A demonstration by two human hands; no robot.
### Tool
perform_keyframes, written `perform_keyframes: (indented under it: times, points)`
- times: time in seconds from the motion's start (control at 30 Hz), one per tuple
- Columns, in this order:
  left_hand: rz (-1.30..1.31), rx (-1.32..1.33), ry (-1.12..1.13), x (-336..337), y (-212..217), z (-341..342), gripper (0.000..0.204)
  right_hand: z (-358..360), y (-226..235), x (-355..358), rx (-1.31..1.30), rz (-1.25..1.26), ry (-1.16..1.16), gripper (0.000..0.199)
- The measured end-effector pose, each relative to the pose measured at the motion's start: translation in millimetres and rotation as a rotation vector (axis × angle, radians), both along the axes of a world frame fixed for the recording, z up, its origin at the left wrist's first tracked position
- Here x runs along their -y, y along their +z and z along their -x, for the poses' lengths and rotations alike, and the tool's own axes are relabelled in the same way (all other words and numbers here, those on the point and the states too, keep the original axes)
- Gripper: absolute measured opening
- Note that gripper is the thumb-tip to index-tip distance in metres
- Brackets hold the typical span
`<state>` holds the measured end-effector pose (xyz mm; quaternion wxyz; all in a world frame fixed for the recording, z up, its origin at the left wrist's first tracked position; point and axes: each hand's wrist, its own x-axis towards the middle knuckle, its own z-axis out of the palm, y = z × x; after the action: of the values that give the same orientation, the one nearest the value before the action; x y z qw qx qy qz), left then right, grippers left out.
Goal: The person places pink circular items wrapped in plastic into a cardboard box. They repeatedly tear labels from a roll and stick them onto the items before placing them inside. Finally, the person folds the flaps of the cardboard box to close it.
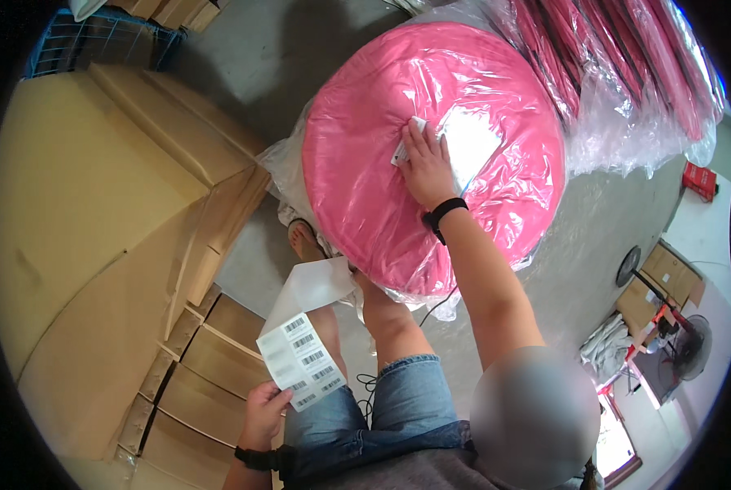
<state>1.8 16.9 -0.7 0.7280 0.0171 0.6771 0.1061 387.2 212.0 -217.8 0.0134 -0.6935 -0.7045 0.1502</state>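
A big round pink cushion (357,180), wrapped in clear plastic, stands in front of my legs. My right hand (427,167) lies flat on its top, fingers stretched out, over a small white label (399,153) that is partly hidden beneath them. Beside those fingers, a larger white sheet (472,147) shines brightly on the cushion. Low on the left, my left hand (263,412) pinches the edge of a sheet of barcode stickers (307,359). The strip's blank backing (307,290) curls upward toward the cushion.
Large cardboard boxes (96,163) crowd the left side, with a blue wire basket (96,41) behind them. More plastic-wrapped pink goods (602,57) lie at the far right. A fan (692,347), a screen (615,441) and a red box (699,181) are on the right.
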Motion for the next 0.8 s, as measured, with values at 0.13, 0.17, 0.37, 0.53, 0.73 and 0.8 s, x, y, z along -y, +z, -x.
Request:
perform_keyframes:
  times: [0.13, 0.17, 0.37, 0.53, 0.73, 0.8]
  points:
    - [-0.025, 0.001, -0.052, 0, -1, 4, 0.018, -2, 2, 3, -0.014, -0.046, -0.182, 0.07]
    - [-0.041, -0.002, -0.045, -1, -1, 3, 0.018, 0, 1, 2, -0.041, -0.067, -0.238, 0.072]
    - [-0.008, 0.01, -0.078, -2, -1, 3, 0.017, 11, -8, -4, 0.05, 0.019, -0.117, 0.079]
    - [-0.028, 0.037, -0.161, 1, -5, 11, 0.02, 23, -2, -5, 0.042, 0.017, -0.166, 0.08]
    - [-0.084, 0.027, -0.148, -10, 0, 6, 0.02, 46, 21, 83, -0.471, 0.03, -0.309, 0.052]
    - [-0.094, 0.017, -0.14, -12, 4, 3, 0.019, 69, 29, 149, -0.761, 0.264, -0.727, 0.018]
